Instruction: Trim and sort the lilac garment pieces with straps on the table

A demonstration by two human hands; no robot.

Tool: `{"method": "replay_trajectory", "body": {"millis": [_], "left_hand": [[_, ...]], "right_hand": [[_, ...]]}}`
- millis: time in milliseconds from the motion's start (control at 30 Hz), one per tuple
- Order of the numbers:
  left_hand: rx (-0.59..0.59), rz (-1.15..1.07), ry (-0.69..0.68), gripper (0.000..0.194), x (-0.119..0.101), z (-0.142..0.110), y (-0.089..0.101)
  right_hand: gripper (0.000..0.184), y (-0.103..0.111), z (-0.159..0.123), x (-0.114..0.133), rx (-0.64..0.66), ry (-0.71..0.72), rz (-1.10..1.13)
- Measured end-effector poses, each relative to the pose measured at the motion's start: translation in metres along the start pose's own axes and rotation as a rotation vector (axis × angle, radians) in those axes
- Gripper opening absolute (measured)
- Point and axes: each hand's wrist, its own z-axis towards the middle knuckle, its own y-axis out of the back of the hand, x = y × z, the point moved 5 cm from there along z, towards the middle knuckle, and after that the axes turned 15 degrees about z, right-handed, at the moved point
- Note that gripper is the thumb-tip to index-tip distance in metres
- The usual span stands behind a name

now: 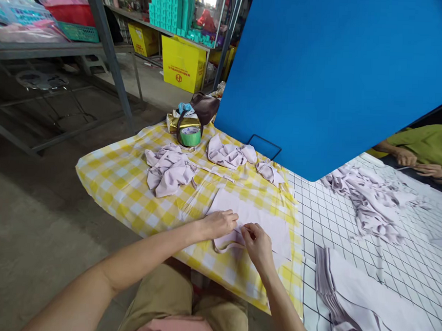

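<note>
"Lilac fabric was in front of us, wasn't it?"

"Yes, one flat panel (266, 223) lay on our yellow checked cover (114, 180), and a narrow strip (230, 248) curved along its near edge."

"What were our hands doing?"

"Our left hand (220, 224) rested on the panel with its fingers bent; we couldn't tell whether they gripped it. Our right hand (256, 240) was just beside it, thumb and fingertips pinched together over the panel, but what was between them was too small to make out."

"And around us?"

"Beyond the panel we had three crumpled pieces (169, 170), with a green tape roll (190, 136) behind the leftmost. A blue board (320, 82) rose past the far edge. To our right, a white gridded cover (312, 216) held a folded stack (379, 299) and a loose heap (369, 196), near another person's hands (419, 163)."
</note>
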Motion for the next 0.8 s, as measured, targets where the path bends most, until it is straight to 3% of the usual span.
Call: {"method": "replay_trajectory", "body": {"millis": [100,300,467,800], "left_hand": [[0.018,0.027,-0.012,0.016,0.0,0.005,-0.006],[0.05,-0.296,0.178,0.014,0.019,0.011,-0.008],[0.072,-0.367,0.197,0.013,0.028,0.015,-0.01],[0.081,-0.432,0.206,0.009,0.031,0.017,-0.012]], "right_hand": [[0.027,-0.004,0.005,-0.006,0.026,-0.008,-0.022],[0.022,-0.006,0.009,-0.001,0.127,0.032,-0.109],[0.021,-0.01,0.013,0.006,0.221,0.075,-0.216],[0.024,-0.013,0.017,0.011,0.263,0.069,-0.398]]}}
